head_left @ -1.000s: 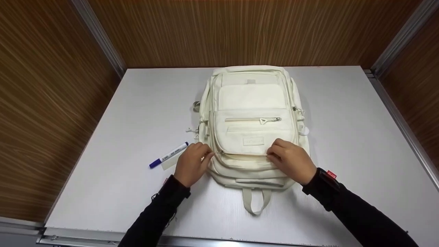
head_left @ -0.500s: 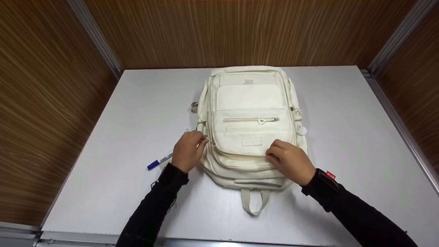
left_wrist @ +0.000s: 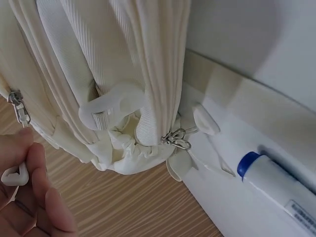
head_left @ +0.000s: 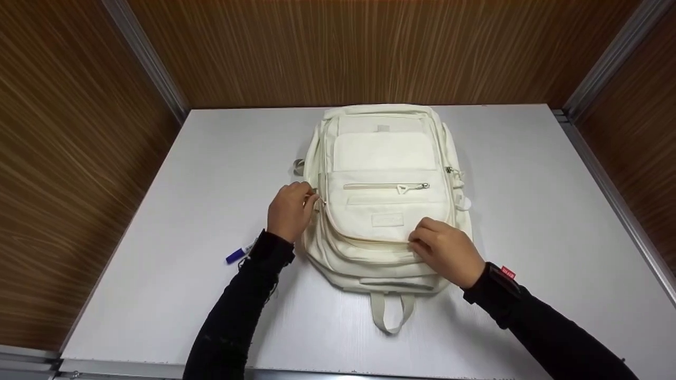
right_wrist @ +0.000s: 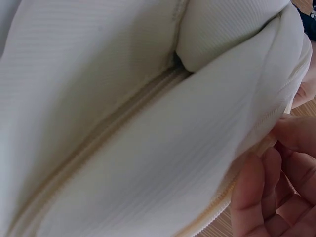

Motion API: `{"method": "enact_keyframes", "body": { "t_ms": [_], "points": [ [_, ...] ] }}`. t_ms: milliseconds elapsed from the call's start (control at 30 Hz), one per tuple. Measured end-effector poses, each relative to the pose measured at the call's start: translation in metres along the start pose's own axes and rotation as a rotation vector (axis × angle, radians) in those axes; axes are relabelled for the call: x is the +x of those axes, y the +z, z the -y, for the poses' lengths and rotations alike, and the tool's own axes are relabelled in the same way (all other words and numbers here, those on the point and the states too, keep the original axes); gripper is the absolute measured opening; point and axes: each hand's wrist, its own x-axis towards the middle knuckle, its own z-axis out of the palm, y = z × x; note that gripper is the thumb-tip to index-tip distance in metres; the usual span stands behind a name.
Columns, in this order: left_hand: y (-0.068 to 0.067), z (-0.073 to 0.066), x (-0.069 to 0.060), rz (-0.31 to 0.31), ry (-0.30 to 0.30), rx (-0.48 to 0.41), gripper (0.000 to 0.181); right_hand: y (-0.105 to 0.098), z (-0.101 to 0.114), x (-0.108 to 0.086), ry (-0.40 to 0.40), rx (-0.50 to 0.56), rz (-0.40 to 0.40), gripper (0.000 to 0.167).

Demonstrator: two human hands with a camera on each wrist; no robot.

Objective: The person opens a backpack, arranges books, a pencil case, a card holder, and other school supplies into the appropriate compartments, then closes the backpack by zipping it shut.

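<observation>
A cream backpack [head_left: 384, 153] lies on its back on the white table, its carry handle [head_left: 392, 312] toward me. At its left side my left hand [head_left: 290, 211] pinches the pull of a zipper; in the left wrist view the metal slider [left_wrist: 19, 106] and the pale looped pull [left_wrist: 15, 177] show at the fingers. Near the lower right of the front pocket, my right hand [head_left: 446, 250] pinches the pocket's zippered edge. The right wrist view shows those fingers [right_wrist: 249, 190] against the cream fabric, with the zipper teeth parted beside them.
A marker [left_wrist: 281, 185] with a blue cap lies left of the backpack, partly behind the left sleeve in the head view. White table [head_left: 174, 301] surrounds the bag. Wood-grain panels [head_left: 369, 53] stand at the back and both sides.
My left hand has moved the zipper slider from the pocket's lower left corner up along the left side. The right hand keeps its pinch at the pocket edge.
</observation>
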Motion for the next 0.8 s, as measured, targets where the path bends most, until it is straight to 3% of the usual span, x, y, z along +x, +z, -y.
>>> {"method": "enact_keyframes", "body": {
  "t_ms": [467,800],
  "points": [
    [0.008,0.005,0.029,0.001,-0.077,-0.012,0.013,0.003,0.000,-0.002,0.019,0.020,0.004,0.008],
    [0.010,0.006,0.045,0.015,-0.114,-0.015,0.013,0.003,-0.001,-0.002,-0.009,0.018,-0.016,0.006]
  ]
}}
